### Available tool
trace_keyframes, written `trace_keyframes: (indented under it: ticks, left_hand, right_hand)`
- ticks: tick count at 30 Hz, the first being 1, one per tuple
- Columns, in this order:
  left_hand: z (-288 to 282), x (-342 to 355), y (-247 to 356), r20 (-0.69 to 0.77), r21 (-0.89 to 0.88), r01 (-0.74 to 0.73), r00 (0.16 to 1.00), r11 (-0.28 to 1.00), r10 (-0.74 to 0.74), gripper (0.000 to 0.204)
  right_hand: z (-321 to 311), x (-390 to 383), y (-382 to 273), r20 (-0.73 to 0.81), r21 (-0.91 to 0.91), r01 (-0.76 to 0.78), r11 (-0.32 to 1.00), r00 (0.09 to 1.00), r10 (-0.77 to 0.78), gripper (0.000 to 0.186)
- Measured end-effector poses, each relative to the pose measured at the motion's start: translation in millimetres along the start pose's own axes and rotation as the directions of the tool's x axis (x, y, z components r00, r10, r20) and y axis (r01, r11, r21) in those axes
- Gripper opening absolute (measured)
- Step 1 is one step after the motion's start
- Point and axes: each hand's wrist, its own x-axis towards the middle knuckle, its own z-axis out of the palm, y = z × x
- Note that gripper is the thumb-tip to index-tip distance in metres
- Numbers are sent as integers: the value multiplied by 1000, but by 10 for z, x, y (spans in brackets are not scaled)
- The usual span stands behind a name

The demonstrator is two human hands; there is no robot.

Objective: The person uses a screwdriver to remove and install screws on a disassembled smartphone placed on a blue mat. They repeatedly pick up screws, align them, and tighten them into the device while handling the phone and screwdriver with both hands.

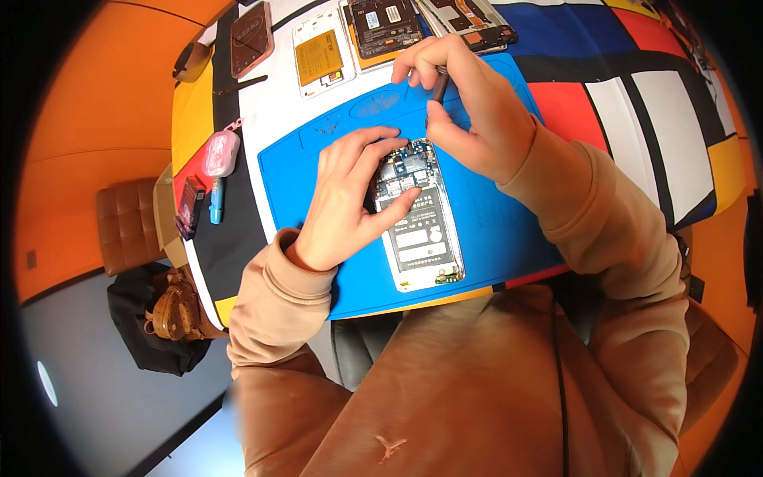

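Note:
An opened phone (421, 226) lies on a blue work mat (497, 230), its black battery and circuit board bare. My left hand (342, 187) steadies its upper part, with the fingers along the top left edge and the thumb over the board. Above the phone's top end, my right hand (477, 111) is closed around a slim dark screwdriver (439, 86). Fingers hide most of the tool, and its tip is hard to make out near the board's top right corner.
Beyond the mat lie a white phone part with a gold battery (320, 60), a dark opened phone (385, 24) and a phone frame (465, 22). At left are a whole phone (252, 40), a pink case (222, 153), a blue pen-like item (216, 200) and a small dark box (190, 205).

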Motion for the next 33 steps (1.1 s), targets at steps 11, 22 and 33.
trace_keyframes:
  ticks: [11,22,33]
  left_hand:
    - [26,55,19,0,28,-10,1000,1000,10,50]
    - [-6,40,-34,12,11,-71,997,997,70,51]
    - [-9,39,-56,-27,10,-121,992,993,121,49]
  right_hand:
    - [117,-68,11,-213,92,-177,980,958,193,23]
    - [152,-80,31,-131,307,-307,901,924,359,34]
    - [68,-64,-29,-113,110,-288,951,947,300,28]
